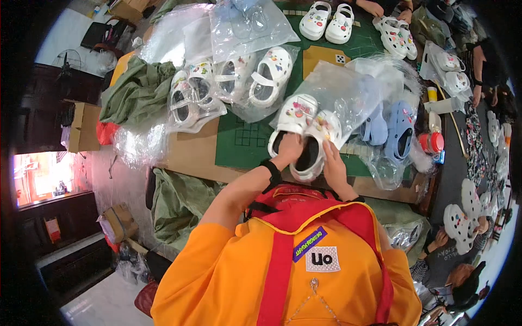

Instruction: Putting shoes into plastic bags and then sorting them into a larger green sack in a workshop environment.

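Note:
In front of me lies a pair of white clogs with colourful charms on the toes. My left hand is closed at the inner edge of the left clog, where the two shoes meet. Along the outer side of the right clog, my right hand grips with its thumb near the opening. A clear plastic bag spreads beyond the pair; how far it wraps around them I cannot tell. Close by on the right is a pair of light blue clogs with clear plastic about it.
Bagged white clogs lie left on the green mat. More white clogs stand at the far side, where another person's hands touch a pair. A red-lidded jar and green cloth flank the table.

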{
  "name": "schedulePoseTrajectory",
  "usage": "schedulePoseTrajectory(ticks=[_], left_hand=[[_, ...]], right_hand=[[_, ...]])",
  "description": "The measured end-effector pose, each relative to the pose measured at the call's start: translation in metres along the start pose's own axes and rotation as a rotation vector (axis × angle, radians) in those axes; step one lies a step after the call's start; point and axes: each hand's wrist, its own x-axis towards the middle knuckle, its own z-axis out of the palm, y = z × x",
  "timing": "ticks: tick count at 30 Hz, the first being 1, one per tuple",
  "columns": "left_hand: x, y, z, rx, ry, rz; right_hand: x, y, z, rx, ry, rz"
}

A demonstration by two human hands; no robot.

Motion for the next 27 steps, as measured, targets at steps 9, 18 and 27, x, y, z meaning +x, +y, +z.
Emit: schedulePoseTrajectory(ticks=[9, 18, 27], left_hand=[[-0.009, -0.049, -0.067, -0.046, 0.223, 0.159], [0.037, -0.089, -0.017, -0.090, 0.148, -0.117], [0.012, -0.029, -0.040, -0.097, 0.277, 0.021]], right_hand=[[-0.047, 0.039, 0.008, 0.052, -0.066, 0.351], [-0.002, 0.021, 0.005, -0.420, 0.005, 0.322], [-0.007, 0.022, 0.015, -0.006, 0.171, 0.340]])
